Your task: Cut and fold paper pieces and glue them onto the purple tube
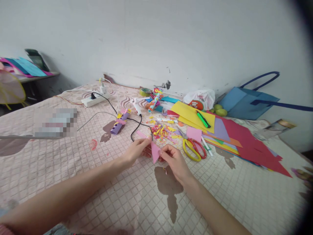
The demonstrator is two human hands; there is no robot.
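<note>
Between my two hands is a small piece of pink paper, tapering to a point at its lower end. My left hand pinches its upper left part. The fingers of my right hand are closed on its right edge. Just beyond them lies a heap of yellow, red and pink paper scraps. Scissors with yellow and red handles rest to the right of my right hand. Another pink paper piece lies behind the scissors. A purple paper roll with yellow and pink trim lies beyond my left hand.
A white glue gun with a black cord lies behind the scraps. At the right are coloured paper sheets, a green cutter and a blue bag. A power strip sits at the back left.
</note>
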